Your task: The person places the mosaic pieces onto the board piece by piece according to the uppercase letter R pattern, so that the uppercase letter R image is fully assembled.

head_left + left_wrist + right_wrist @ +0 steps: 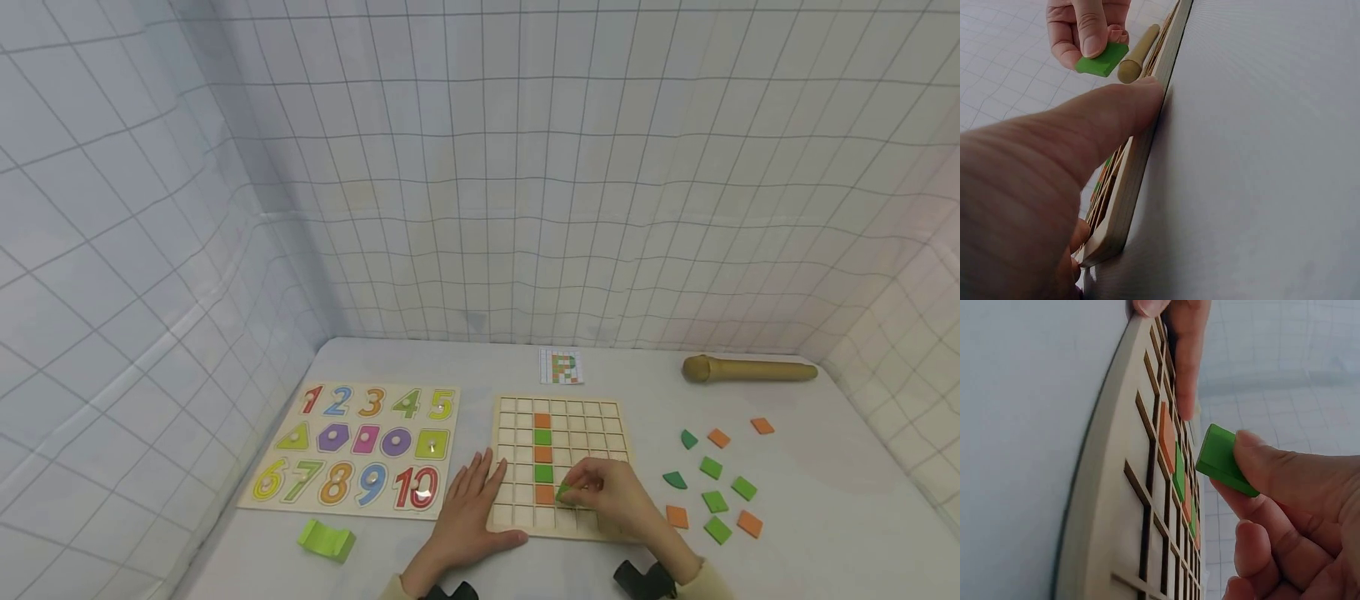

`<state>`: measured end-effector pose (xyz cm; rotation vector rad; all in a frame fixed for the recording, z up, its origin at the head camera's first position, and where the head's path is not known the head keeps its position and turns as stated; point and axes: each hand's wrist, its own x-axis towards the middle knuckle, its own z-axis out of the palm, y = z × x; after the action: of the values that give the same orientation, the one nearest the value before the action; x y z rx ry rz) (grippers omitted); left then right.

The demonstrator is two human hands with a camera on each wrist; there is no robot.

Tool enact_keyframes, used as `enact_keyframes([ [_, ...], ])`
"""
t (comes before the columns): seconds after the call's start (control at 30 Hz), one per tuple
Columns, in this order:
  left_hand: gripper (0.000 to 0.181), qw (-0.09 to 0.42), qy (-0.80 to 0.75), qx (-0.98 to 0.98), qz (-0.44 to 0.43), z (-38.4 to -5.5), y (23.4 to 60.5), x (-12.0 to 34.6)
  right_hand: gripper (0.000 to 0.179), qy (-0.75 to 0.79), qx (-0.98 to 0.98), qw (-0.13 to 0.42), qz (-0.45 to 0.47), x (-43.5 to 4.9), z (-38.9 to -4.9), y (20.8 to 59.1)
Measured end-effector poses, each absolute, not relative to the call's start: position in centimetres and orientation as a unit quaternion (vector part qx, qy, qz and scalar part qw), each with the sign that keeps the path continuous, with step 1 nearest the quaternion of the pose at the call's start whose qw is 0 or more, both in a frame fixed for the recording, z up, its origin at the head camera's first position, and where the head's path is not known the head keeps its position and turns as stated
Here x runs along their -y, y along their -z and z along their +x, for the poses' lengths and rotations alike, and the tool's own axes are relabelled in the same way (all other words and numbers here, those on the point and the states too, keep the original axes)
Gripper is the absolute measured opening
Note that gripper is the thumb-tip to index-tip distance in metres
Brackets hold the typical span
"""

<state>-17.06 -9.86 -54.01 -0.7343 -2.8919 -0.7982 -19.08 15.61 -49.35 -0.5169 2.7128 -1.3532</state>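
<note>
A square wooden grid board [600,423] lies before me, with one column of alternating orange and green square tiles [543,454] set in its cells. My left hand [468,512] rests at the board's near left corner, fingers straight over its left side and thumb along the front edge. Thumb and fingers of my right hand [611,490] pinch a green square tile [1222,456]. That tile is held tilted over the board, just right of the nearest orange tile [544,494]. In the left wrist view, the left thumb [1129,106] presses against the board's edge.
Loose green tiles [715,502], orange tiles [750,523] and dark green quarter-round pieces [675,480] lie to the right. A number puzzle [352,450] and a light green block [327,541] lie left. Behind are a pattern card [561,367] and a microphone-shaped wooden object [750,370].
</note>
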Motion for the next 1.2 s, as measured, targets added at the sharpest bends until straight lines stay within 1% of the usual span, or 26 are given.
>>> enact_keyframes([
  [0.17,0.096,0.024,0.258,0.937,-0.236,-17.0,53.9,9.8,0.01,0.433,-0.877,0.044,-0.204,-14.6,-18.9,49.8],
  [0.5,0.096,0.015,0.267,0.935,-0.233,-17.0,53.7,9.9,0.011,0.406,-0.886,0.046,-0.219,-13.3,-18.7,50.0],
  [0.67,0.096,0.014,0.27,0.934,-0.234,-17.0,53.8,9.8,0.011,0.4,-0.89,0.045,-0.216,-13.0,-18.5,49.9],
  [1.0,0.097,0.013,0.266,0.935,-0.233,-17.1,53.7,9.8,0.011,0.384,-0.9,0.064,-0.199,-13.1,-18.4,50.2],
  [1.2,0.096,0.016,0.265,0.935,-0.236,-17.1,53.7,9.8,0.013,0.376,-0.903,0.058,-0.2,-13.1,-18.2,50.1],
])
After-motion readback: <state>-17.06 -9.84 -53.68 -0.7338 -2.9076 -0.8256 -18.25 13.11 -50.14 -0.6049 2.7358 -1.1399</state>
